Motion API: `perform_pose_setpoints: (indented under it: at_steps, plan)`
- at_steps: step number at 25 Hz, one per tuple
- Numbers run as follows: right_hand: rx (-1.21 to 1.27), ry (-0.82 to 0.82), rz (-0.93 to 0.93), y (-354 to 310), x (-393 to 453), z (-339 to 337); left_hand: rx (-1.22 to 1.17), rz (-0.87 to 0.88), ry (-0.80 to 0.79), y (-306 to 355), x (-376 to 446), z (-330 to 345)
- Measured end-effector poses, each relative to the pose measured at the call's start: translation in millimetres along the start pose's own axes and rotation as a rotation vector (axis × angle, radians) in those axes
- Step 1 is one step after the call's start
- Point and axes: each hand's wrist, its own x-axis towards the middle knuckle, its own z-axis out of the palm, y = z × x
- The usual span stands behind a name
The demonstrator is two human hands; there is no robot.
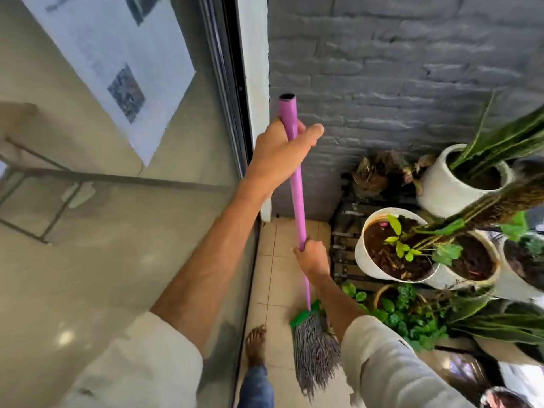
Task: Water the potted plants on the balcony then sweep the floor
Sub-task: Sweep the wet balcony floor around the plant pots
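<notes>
While the pots sit off to the right, the head view shows the sweeping half of the job in hand. The left hand point(279, 148) is wrapped round the pink handle point(295, 184) near its top, fingers curled right about it. Lower down, the right hand point(313, 257) grips the same handle, fingers closed on it. The broom head point(315, 348), grey strands under a green collar, hangs at the tiled floor point(279, 260), just beside a bare foot point(256, 343); whether the strands touch the tiles, I can't quite tell.

Over to the plants: a white pot point(368, 260) on a dark slatted stand point(343, 248) holds soil that looks dark and wet, with what seems to be brown water standing at the top. My read is that the watering is done, at least for that one. The tall white pot point(438, 187) behind it and the leafy green plant point(412, 316) low on the floor give no clear sign either way.

As for the floor, the narrow strip between the glass door point(117, 231) and the stand shows no obvious heap of dirt, so I'd judge the sweeping barely begun or early on, with most of it still to do.
</notes>
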Motion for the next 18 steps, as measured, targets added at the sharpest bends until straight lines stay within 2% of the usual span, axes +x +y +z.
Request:
perform_pose_setpoints:
  at_steps: [5,9,12,14,18]
  plan:
    - [0.144,0.095,0.086,-61,126,-21,-0.031,0.025,-0.083,11,144,-18]
    - [0.203,0.156,0.09,-112,205,-30,0.076,0.07,-0.124,12,220,-30]
    - [0.235,0.238,-0.003,-162,249,-50,0.13,0.024,-0.096,-2,238,-46]
    - [0.141,0.223,-0.118,-188,259,-71,0.155,-0.036,-0.049,-18,235,-56]
    - [-0.095,0.149,-0.21,-171,234,-121,0.167,-0.109,0.025,-28,202,-69]
